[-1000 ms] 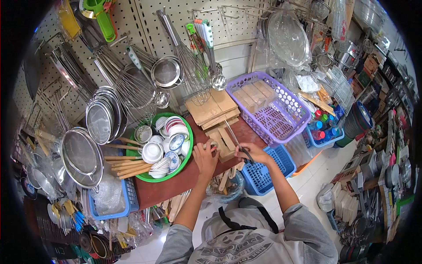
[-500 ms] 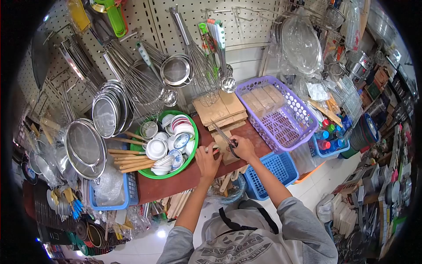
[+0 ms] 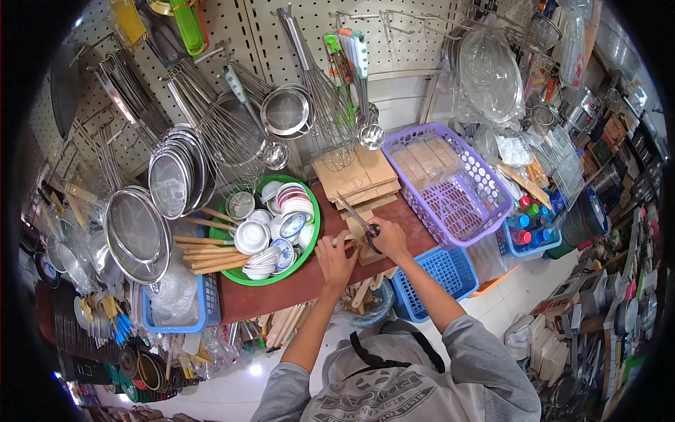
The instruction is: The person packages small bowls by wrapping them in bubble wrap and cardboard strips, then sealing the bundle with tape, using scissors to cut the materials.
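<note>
Over red tabletop (image 3: pixel 415 226), right fingers (image 3: pixel 380 226) grip scissors (image 3: pixel 360 219), left fingers (image 3: pixel 328 244) curl round half-hidden item (image 3: pixel 349 245)

Tub (image 3: pixel 311 247) of bowls (image 3: pixel 251 237) at the counter's (image 3: pixel 246 304) left end, cardboard stack (image 3: pixel 354 176) at its back edge, wooden handles (image 3: pixel 214 254) over the tub's left rim, large basket (image 3: pixel 460 243) right of the stack, small basket (image 3: pixel 450 271) off the front-right corner.

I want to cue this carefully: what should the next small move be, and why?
Probably draw the scissors back toward the left hand: the right hand holds them with the tips at the near edge of the brown stack, while the left pinches something small near the handles, too hidden to identify.
</note>
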Tool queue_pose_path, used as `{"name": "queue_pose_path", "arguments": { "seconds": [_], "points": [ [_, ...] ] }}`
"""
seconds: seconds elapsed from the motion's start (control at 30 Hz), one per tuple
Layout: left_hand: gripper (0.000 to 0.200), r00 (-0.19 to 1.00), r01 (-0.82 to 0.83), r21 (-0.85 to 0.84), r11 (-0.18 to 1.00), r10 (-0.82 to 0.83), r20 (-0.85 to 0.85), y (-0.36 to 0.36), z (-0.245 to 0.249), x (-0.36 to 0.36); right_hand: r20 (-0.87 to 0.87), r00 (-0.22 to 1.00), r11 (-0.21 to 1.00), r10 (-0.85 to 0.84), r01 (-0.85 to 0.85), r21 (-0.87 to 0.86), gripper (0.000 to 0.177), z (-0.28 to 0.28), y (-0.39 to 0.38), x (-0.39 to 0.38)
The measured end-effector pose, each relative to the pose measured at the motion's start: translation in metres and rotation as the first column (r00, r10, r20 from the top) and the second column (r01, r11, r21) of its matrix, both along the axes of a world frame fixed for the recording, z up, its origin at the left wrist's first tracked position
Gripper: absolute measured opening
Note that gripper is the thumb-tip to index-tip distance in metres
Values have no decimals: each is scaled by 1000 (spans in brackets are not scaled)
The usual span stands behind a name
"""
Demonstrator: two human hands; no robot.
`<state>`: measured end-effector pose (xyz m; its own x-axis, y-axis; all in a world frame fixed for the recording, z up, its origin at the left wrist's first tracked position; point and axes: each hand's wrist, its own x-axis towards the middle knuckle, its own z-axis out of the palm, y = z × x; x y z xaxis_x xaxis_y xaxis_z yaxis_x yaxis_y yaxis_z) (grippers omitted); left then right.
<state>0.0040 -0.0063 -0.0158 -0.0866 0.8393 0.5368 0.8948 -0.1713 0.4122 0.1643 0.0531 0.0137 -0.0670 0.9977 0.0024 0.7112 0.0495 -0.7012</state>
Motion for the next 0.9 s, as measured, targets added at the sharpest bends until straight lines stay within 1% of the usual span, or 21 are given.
{"name": "queue_pose_path", "arguments": {
  "seconds": [0.17,0.27,0.33,0.53,0.63,0.73,0.83,0.9],
  "points": [
    [57,1000,5,0,1000,-5,-3,0,-1,-2,-20,1000,1000,-1,1,10,20,-7,5,1],
    [59,1000,9,-56,998,-8,18,0,5,-1,-49,998,999,-30,31,14,21,-17,11,6],
    [60,999,40,-50,998,-39,17,3,5,-2,-78,996,999,-47,46,-4,21,-14,12,10],
    [61,993,117,-59,991,-118,-15,11,9,-5,-52,998,999,-44,45,24,24,-12,10,14],
    [59,988,145,-77,986,-148,-37,13,13,-5,-27,999,995,-39,41,89,23,-20,13,15],
    [58,984,166,-116,979,-172,-47,17,21,-4,-21,997,983,-70,72,167,25,-25,15,14],
    [61,978,183,-137,973,-194,-74,20,21,-4,-23,998,982,-57,61,180,25,-27,17,15],
    [64,976,191,-135,972,-202,-75,22,20,-4,2,999,984,-46,45,172,22,-27,19,16]
  ]
}}
